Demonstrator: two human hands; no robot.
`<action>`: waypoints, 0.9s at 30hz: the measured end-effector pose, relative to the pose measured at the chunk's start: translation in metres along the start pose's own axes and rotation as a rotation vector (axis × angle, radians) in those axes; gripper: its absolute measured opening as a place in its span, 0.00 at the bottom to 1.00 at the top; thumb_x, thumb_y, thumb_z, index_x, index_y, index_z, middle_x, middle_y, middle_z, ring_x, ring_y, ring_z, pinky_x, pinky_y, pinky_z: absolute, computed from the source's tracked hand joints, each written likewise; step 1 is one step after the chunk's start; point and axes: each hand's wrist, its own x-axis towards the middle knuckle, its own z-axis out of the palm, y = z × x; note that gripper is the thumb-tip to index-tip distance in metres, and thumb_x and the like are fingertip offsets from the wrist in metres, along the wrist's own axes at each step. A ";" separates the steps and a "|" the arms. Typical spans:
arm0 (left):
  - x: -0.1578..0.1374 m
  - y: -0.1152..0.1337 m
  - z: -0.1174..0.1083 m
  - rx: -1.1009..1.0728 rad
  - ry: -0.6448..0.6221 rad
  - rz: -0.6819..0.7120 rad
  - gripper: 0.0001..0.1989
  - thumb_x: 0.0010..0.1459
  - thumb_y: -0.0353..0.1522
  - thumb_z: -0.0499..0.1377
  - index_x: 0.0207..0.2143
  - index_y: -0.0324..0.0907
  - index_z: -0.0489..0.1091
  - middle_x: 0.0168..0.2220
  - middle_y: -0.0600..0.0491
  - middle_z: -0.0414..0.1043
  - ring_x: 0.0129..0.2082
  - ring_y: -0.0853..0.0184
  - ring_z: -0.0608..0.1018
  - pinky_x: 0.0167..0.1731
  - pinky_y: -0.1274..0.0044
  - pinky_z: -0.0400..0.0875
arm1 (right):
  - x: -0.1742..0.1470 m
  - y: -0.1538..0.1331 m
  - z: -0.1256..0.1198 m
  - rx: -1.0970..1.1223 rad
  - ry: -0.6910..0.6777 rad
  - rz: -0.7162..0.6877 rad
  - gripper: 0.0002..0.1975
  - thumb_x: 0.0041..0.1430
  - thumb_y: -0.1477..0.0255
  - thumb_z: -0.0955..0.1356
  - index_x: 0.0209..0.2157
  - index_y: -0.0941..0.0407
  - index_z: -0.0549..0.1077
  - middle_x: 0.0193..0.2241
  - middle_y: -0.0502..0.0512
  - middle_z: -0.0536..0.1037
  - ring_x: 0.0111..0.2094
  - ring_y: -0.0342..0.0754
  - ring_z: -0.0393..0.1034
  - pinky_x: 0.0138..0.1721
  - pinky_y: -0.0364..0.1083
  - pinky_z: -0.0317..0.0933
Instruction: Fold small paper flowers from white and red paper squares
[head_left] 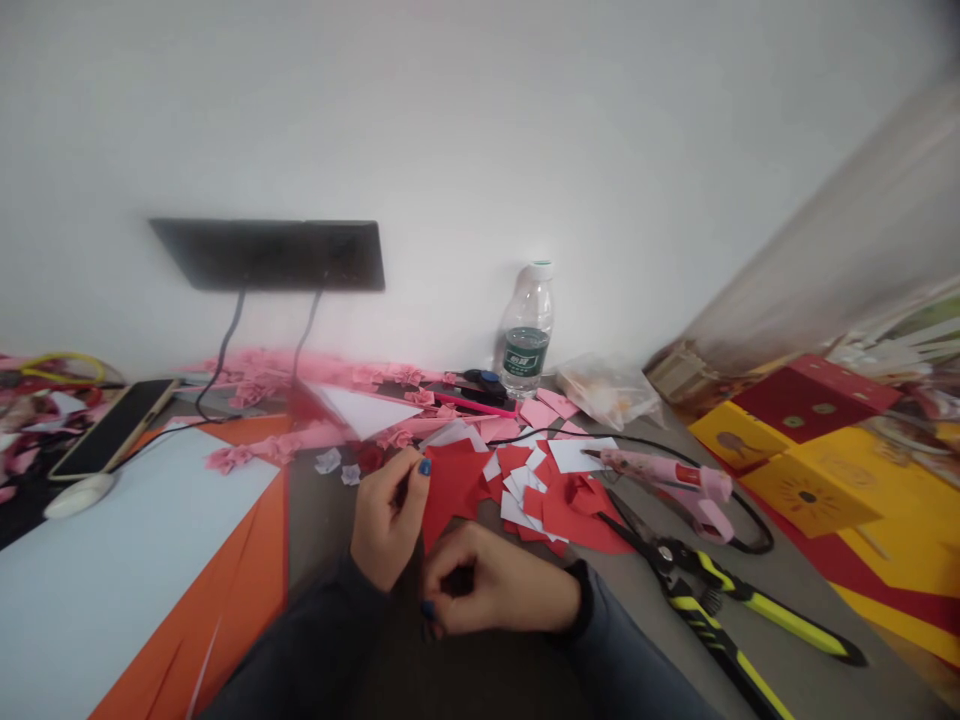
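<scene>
My left hand (390,515) is closed above the desk's front edge, thumb up and fingers curled. Just right of it and lower, my right hand (495,583) is closed too, thumb and fingertips pressed together. Anything inside either hand is hidden or too small to make out. Behind them lies red paper (451,482), overlapped in view by the left hand's edge. To its right, small red and white paper pieces (523,488) are heaped loosely. Black and yellow pliers (679,562) lie right of my right hand, below a pink hot glue gun (667,473).
A water bottle (526,335) stands against the wall beside a clear plastic bag (611,390). Pink paper flowers (247,385) line the back. Left are a phone (112,430), white sheet (135,560) and orange sheet (255,570). Yellow and red boxes (795,480) stand right.
</scene>
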 end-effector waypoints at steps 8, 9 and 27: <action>-0.001 -0.001 -0.001 -0.035 -0.032 -0.006 0.15 0.64 0.33 0.48 0.23 0.43 0.58 0.19 0.59 0.55 0.18 0.71 0.62 0.20 0.79 0.56 | 0.002 -0.002 -0.005 0.005 0.361 0.011 0.21 0.61 0.55 0.65 0.25 0.58 0.71 0.20 0.49 0.70 0.22 0.41 0.62 0.26 0.40 0.58; -0.001 -0.001 -0.001 -0.034 -0.044 -0.005 0.15 0.64 0.33 0.48 0.23 0.43 0.58 0.18 0.59 0.55 0.18 0.71 0.62 0.21 0.79 0.56 | 0.003 -0.001 -0.006 -0.002 0.414 -0.017 0.21 0.62 0.55 0.64 0.26 0.58 0.70 0.20 0.49 0.70 0.22 0.41 0.62 0.27 0.40 0.58; 0.002 -0.006 0.004 -0.029 -0.107 -0.058 0.12 0.65 0.34 0.48 0.30 0.42 0.65 0.25 0.56 0.67 0.25 0.68 0.71 0.27 0.79 0.63 | 0.002 0.007 -0.008 -0.290 0.695 -0.086 0.14 0.62 0.62 0.66 0.32 0.57 0.75 0.27 0.54 0.78 0.29 0.48 0.70 0.34 0.46 0.65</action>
